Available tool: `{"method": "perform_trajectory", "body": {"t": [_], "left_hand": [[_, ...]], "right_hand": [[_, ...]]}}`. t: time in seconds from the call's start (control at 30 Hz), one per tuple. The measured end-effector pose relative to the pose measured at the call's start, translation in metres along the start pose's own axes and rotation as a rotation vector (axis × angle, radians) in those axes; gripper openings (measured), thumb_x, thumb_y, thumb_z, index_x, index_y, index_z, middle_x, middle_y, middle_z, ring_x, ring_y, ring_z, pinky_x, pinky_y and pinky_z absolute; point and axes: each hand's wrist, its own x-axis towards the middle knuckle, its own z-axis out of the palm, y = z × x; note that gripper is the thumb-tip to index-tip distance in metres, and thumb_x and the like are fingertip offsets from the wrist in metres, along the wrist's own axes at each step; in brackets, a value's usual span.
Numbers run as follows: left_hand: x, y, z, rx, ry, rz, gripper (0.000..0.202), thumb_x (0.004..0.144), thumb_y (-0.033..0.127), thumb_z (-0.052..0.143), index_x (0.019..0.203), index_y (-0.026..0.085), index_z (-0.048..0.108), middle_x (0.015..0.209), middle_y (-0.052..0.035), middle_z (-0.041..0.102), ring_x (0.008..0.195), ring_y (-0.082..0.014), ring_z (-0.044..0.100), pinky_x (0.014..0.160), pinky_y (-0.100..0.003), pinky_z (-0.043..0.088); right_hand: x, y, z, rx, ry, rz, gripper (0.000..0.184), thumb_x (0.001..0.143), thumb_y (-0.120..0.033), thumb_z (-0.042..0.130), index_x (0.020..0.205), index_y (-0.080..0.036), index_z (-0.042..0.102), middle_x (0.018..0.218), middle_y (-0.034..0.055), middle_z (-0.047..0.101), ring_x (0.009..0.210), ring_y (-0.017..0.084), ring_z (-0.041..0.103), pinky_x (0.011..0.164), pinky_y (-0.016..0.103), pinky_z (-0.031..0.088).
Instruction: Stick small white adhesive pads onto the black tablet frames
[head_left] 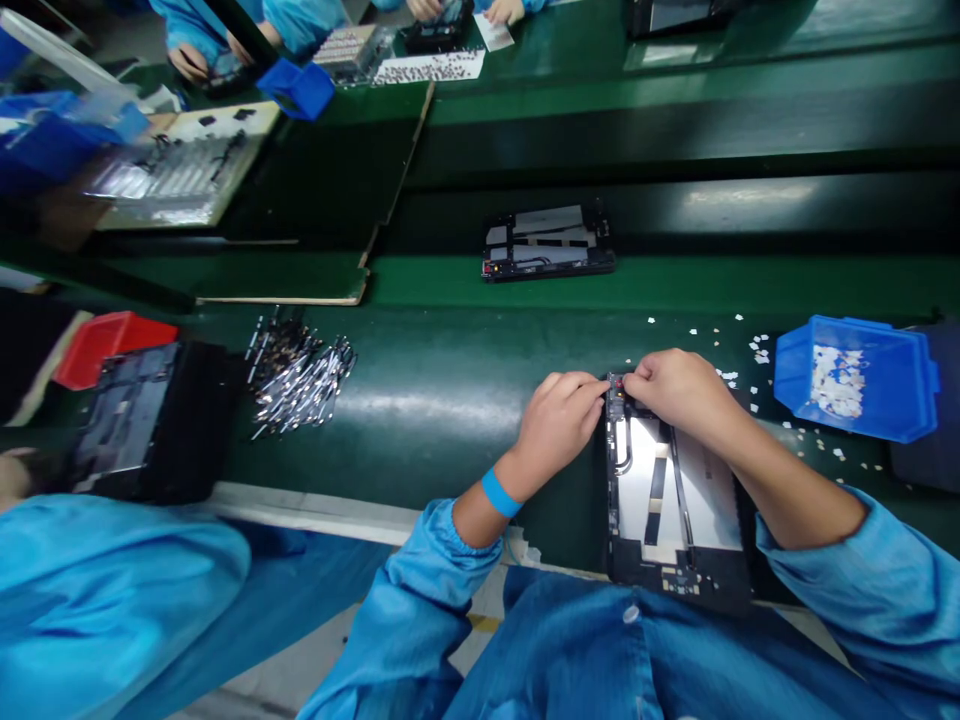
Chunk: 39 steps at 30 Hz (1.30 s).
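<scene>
An opened tablet [709, 490] lies in front of me at the table's edge, its silver battery, dark ribbon cables and circuit boards exposed. My left hand [562, 420] is closed, its fingertips at the tablet's top left corner. Just beside them, the closed fingers of my right hand [675, 390] pinch at the tablet's top edge, near a small red spot. Whatever sits between the right fingertips is too small and hidden to make out. A blue band circles my left wrist.
A blue bin [855, 380] of small white pieces stands at right, with loose pieces [759, 348] scattered around it. Another opened tablet [547, 242] lies farther back. At left are a pile of thin metallic parts [304, 380], a stack of tablets [142, 420], a red bin [112, 340] and a co-worker's sleeve [112, 590].
</scene>
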Motion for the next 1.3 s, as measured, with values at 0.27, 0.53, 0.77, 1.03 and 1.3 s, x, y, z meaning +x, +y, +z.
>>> {"method": "perform_trajectory", "body": {"t": [0.27, 0.53, 0.77, 1.03, 1.3], "left_hand": [[0.003, 0.0, -0.002, 0.008, -0.021, 0.012, 0.028, 0.106, 0.021, 0.052, 0.128, 0.021, 0.069, 0.117, -0.0078, 0.074, 0.107, -0.0223, 0.066, 0.093, -0.04, 0.054], [0.004, 0.001, -0.002, 0.021, -0.027, 0.019, 0.028, 0.106, 0.021, 0.051, 0.127, 0.019, 0.069, 0.117, -0.0078, 0.074, 0.107, -0.0217, 0.066, 0.094, -0.038, 0.053], [0.007, -0.001, -0.003, 0.16, -0.126, 0.061, 0.034, 0.107, 0.021, 0.047, 0.135, 0.023, 0.066, 0.115, -0.0069, 0.073, 0.099, -0.0225, 0.061, 0.086, -0.037, 0.05], [0.018, 0.004, -0.021, 0.404, -0.319, 0.199, 0.038, 0.108, 0.02, 0.042, 0.142, 0.022, 0.058, 0.109, -0.0103, 0.067, 0.094, -0.0251, 0.056, 0.073, -0.039, 0.04], [0.04, -0.006, -0.034, 0.392, -0.38, 0.33, 0.034, 0.107, 0.02, 0.045, 0.134, 0.023, 0.065, 0.107, -0.01, 0.067, 0.095, -0.0246, 0.057, 0.076, -0.037, 0.041]], "right_hand": [[-0.001, -0.003, -0.002, -0.02, -0.003, 0.009, 0.026, 0.083, -0.037, 0.055, 0.062, -0.024, 0.062, 0.064, 0.0036, 0.064, 0.061, 0.018, 0.052, 0.059, 0.031, 0.028], [-0.003, -0.003, 0.0, -0.048, 0.018, -0.012, 0.027, 0.085, -0.037, 0.053, 0.062, -0.023, 0.061, 0.064, 0.0041, 0.064, 0.062, 0.019, 0.053, 0.058, 0.032, 0.027], [0.001, -0.003, -0.003, -0.066, 0.007, -0.023, 0.03, 0.087, -0.038, 0.057, 0.062, -0.023, 0.064, 0.066, 0.0052, 0.068, 0.064, 0.02, 0.058, 0.058, 0.032, 0.029], [-0.017, 0.021, 0.006, -0.001, 0.207, -0.268, 0.026, 0.098, -0.03, 0.051, 0.093, -0.019, 0.074, 0.086, 0.0081, 0.075, 0.077, 0.022, 0.065, 0.069, 0.032, 0.041], [-0.028, 0.06, 0.031, -0.039, 0.376, -0.666, 0.036, 0.105, -0.023, 0.044, 0.124, -0.017, 0.075, 0.102, 0.0116, 0.073, 0.095, 0.024, 0.064, 0.092, 0.038, 0.049]]}}
